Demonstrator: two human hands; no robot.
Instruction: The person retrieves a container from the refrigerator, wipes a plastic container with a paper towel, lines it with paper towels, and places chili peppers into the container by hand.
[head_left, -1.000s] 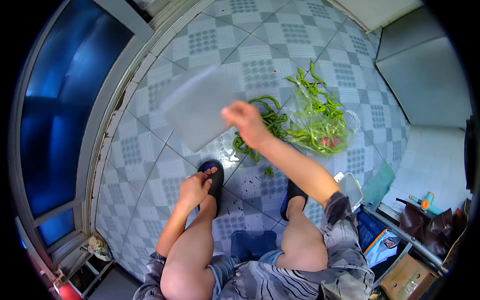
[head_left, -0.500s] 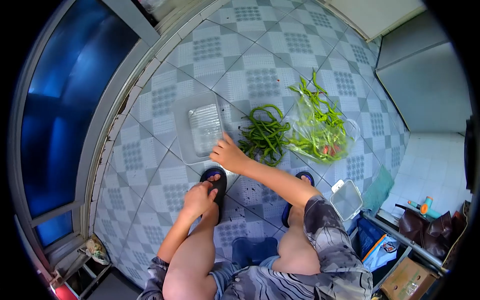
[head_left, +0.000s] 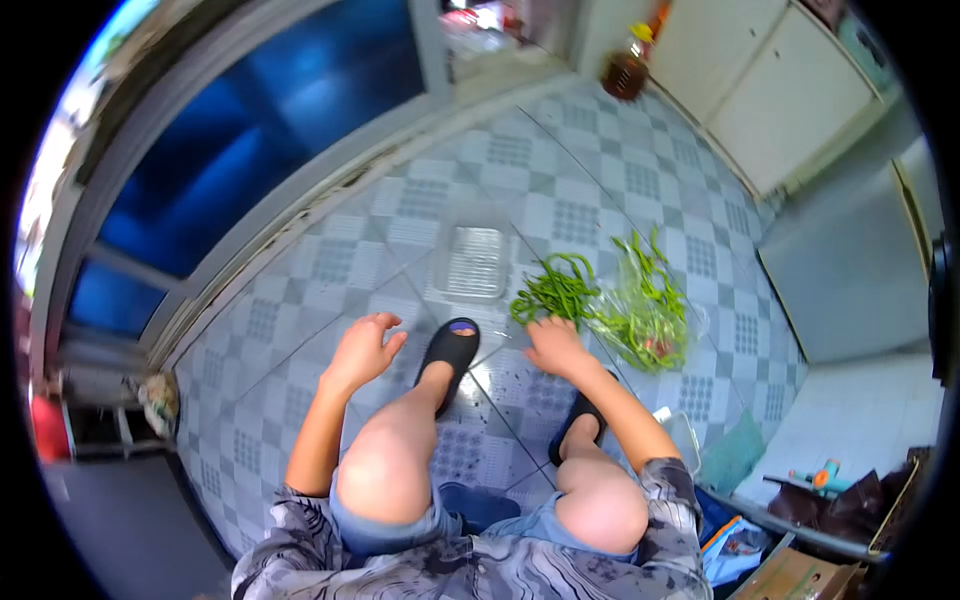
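Green peppers [head_left: 556,287]: are lying in a tangled heap on the tiled floor [head_left: 330,262], right of the frame's centre.
Right hand [head_left: 557,348]: is hanging at the heap's lower edge; blur is hiding whether its fingers are gripping, touching or clear.
Left hand [head_left: 362,352]: is hovering left of centre, thumb and fingers apart, holding nothing visible.
Plastic container [head_left: 474,262]: is standing near the frame's centre, just left of the heap.
Clear bag [head_left: 628,300]: is lying right of the heap, holding more green peppers.
Handling advice: tangling is probably calling for a light pinch, few pods at once, teasing them free without snapping.
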